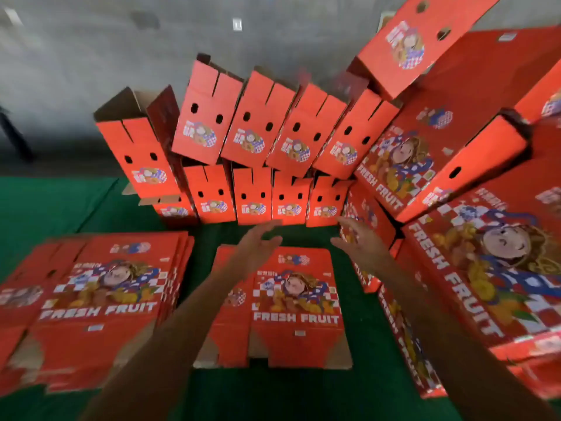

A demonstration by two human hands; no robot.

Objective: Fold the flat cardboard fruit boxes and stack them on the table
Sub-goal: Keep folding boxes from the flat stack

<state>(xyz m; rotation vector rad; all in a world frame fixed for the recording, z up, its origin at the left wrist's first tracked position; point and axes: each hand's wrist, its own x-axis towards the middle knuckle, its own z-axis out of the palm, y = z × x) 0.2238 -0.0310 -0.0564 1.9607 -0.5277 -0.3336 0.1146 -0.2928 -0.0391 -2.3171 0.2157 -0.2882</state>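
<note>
Both hands, left hand (pixel 258 241) and right hand (pixel 359 240), hover with fingers spread wide, holding nothing, above the far edge of the flat box (pixel 291 305) on the green counter (pixel 273 393). Best gripped by opposite edges, I judge, then popped square. Folded boxes (pixel 264 165) stand stacked beyond it.

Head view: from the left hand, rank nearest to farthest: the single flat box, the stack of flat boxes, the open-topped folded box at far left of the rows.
1. Single flat box, directly under the left hand.
2. Stack of flat boxes, on the left.
3. Open-topped folded box, back left.
</note>
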